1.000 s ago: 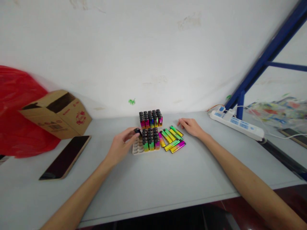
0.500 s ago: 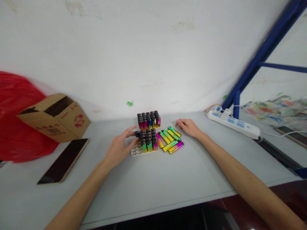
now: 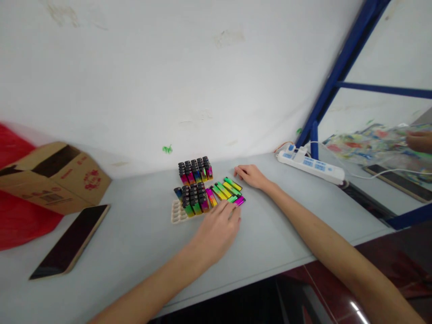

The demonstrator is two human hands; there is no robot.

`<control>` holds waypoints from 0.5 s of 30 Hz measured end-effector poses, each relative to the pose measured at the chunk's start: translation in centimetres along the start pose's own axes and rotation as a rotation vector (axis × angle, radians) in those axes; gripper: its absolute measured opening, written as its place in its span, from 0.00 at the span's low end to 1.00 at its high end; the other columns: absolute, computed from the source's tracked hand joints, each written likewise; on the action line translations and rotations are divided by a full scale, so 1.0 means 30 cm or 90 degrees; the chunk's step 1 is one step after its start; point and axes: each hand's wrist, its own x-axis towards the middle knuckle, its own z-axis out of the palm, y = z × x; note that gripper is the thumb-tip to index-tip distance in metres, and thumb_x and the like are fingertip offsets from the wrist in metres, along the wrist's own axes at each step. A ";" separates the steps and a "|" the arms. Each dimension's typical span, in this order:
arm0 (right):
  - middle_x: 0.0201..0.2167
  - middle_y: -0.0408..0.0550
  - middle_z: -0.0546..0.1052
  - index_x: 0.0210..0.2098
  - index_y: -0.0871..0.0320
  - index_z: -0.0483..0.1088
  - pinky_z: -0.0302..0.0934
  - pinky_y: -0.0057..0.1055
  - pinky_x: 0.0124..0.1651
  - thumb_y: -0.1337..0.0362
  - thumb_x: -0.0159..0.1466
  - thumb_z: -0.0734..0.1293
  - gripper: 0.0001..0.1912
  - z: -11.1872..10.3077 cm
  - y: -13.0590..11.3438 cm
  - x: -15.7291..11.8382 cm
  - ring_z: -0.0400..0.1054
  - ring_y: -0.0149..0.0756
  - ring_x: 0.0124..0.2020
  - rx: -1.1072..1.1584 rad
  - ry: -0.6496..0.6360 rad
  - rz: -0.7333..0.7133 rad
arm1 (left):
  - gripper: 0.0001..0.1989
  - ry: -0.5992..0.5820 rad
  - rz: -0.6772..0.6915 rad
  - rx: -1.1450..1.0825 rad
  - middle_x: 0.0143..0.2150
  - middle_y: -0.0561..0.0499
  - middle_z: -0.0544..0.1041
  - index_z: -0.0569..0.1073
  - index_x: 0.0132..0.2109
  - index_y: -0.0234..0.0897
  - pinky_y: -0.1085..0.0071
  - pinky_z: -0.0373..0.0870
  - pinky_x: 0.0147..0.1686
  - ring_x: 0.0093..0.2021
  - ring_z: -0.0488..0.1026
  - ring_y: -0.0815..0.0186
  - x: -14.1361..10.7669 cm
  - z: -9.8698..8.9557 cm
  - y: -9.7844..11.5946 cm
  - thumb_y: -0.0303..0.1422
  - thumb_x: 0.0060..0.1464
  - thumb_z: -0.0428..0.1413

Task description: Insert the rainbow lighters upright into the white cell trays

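1. While the left hand (image 3: 216, 231) bends over the loose lighters (image 3: 222, 191), its fingertips reach the near side of the pile; the fingers hide what is under them, so I cannot tell if it grips one.
2. Curled softly, the right hand (image 3: 251, 175) rests on the table (image 3: 266, 238) just beside the pile's far side; its palm is hidden, so I cannot tell how tightly it is closed.
3. The loose lighters lie flat, right of the tray (image 3: 176, 216); they are long, thin and shiny like foil, in green, yellow and pink, and some overlap.
4. The tray is pale with round-looking pits showing on its left; the front lighters (image 3: 195, 204) stand upright in close rows, with black tops and shiny bodies; one leaning lighter (image 3: 178, 193) tilts at their left side.
5. Just behind, the back lighters (image 3: 195, 173) stand in another tight block, near the wall (image 3: 135, 90).
6. Smooth grey table top stretches from the tray to the front edge, and left to the flat, dark phone (image 3: 70, 243); there is room between the two forearms too.
7. Farther left sit a brown cardboard box (image 3: 81, 182) and a wrinkly red bag (image 3: 20, 229); on the right, a long white power strip (image 3: 310, 166) lies near a straight blue frame (image 3: 332, 81).
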 end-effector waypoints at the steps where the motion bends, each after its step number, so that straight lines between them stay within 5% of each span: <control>1: 0.24 0.43 0.76 0.36 0.59 0.77 0.58 0.28 0.37 0.54 0.77 0.55 0.25 0.000 0.000 0.001 0.68 0.33 0.27 0.000 0.001 -0.002 | 0.09 -0.037 -0.009 0.022 0.47 0.40 0.79 0.76 0.51 0.29 0.55 0.78 0.50 0.51 0.75 0.50 0.019 0.018 0.006 0.27 0.65 0.56; 5: 0.25 0.43 0.76 0.36 0.59 0.77 0.57 0.28 0.37 0.57 0.77 0.56 0.23 0.002 0.004 0.005 0.68 0.33 0.27 0.001 0.005 -0.002 | 0.11 -0.116 -0.015 0.060 0.48 0.39 0.78 0.76 0.53 0.28 0.55 0.76 0.49 0.52 0.74 0.49 0.068 0.065 0.012 0.27 0.66 0.55; 15: 0.25 0.43 0.76 0.36 0.59 0.78 0.57 0.28 0.38 0.58 0.77 0.56 0.22 0.002 0.003 0.008 0.69 0.32 0.28 -0.001 0.001 -0.004 | 0.22 -0.075 -0.132 -0.042 0.59 0.37 0.71 0.64 0.67 0.33 0.59 0.74 0.55 0.56 0.74 0.55 0.083 0.109 0.023 0.30 0.69 0.49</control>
